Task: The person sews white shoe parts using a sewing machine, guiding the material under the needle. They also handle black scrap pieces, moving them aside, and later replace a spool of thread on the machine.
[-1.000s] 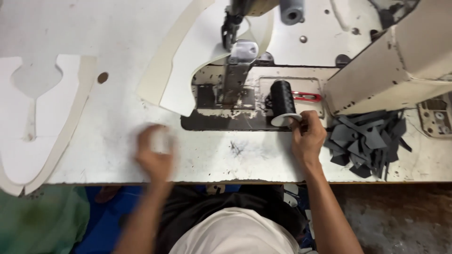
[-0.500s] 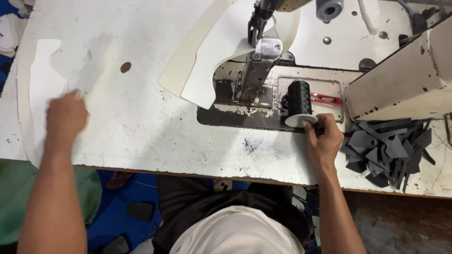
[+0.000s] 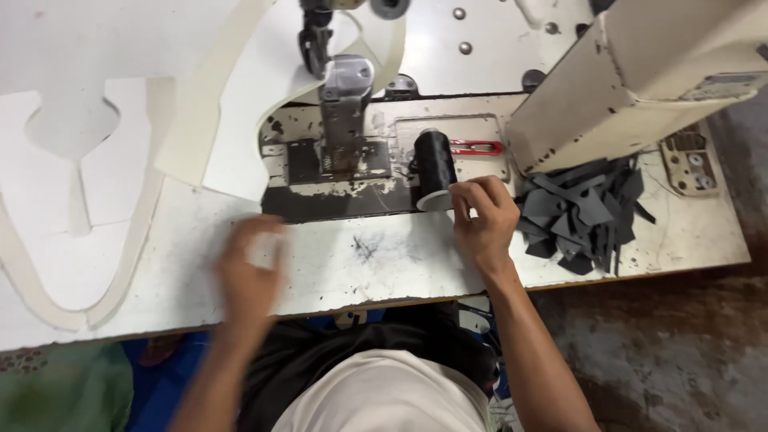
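My right hand rests on the worn white table in front of the sewing machine bed. Its curled fingers pinch the white rim of a black thread spool that lies on its side. My left hand is a blur over the table's front part, below the machine's dark bed plate. A pale smear shows at its fingertips; I cannot tell whether it holds anything. The needle and presser-foot post stands just behind, with a cream cut piece lying under it.
The cream sewing machine arm overhangs the right side. A heap of dark grey cut strips lies right of my right hand. Red-handled snips lie behind the spool. Large white shoe-shaped cutouts lie at the left. The table's front edge runs close to my body.
My left hand reached far left to the white cutouts, then swung back to the middle front of the table. My right hand stayed at the spool. The view shifted.
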